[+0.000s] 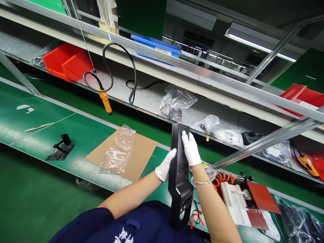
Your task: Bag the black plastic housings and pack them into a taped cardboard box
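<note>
Both white-gloved hands hold a long black metal bracket plate [179, 172] upright over the green table [37, 135]. Left hand [165, 166] closed on the plate's left edge at mid-height; right hand [190, 148] wrapped on its upper right edge. Left of the grips: a brown cardboard sheet [141, 152] with a clear plastic bag [117, 148]. Right: a red-and-white fixture [249, 200].

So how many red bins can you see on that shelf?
2 at least: one red bin at the shelf's left end, another red bin at the far right behind the rail. More may be hidden past the picture's edge.
</note>
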### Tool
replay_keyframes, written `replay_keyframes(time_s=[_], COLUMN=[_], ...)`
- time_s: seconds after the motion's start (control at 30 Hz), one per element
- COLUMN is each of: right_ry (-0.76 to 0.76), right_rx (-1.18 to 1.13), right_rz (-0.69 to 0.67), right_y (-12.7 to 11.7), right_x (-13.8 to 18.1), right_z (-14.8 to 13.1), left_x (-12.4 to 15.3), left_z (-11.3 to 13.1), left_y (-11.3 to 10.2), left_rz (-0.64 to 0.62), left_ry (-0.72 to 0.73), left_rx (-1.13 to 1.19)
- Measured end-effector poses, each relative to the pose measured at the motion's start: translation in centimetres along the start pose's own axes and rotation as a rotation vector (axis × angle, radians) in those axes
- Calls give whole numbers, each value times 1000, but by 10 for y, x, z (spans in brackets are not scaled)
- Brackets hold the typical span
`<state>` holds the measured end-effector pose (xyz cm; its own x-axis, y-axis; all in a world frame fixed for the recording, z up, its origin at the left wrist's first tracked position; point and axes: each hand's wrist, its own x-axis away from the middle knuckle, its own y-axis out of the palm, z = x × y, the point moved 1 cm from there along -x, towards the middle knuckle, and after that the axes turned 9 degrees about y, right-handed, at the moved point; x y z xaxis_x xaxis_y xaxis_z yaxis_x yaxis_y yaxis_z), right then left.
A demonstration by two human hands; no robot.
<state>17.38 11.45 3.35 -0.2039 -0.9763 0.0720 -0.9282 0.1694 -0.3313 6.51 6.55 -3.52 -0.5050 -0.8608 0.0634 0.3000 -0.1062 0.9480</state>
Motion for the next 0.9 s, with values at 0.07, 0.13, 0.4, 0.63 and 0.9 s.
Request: replay_keyframes(time_s=[0.07,0.13,0.4,0.63,0.9], right_ry=[-7,-5,6,392,748], right_rx=[83,127,-102,20,-272], right_rz=[40,60,-83,-303,295], right_y=[3,7,-26,-31,-60], right_x=[4,5,28,174,261], right_z=[1,1,27,177,209], left_x=[4,7,3,-7,-45], left_z=[-2,-4,6,13,-47], left_y=[1,-1,-11,-20,-29], left_rz=[27,53,-86,-130,146], left_ry=[52,59,38,74,-154], left_rx=[-2,-7,33,90,-194])
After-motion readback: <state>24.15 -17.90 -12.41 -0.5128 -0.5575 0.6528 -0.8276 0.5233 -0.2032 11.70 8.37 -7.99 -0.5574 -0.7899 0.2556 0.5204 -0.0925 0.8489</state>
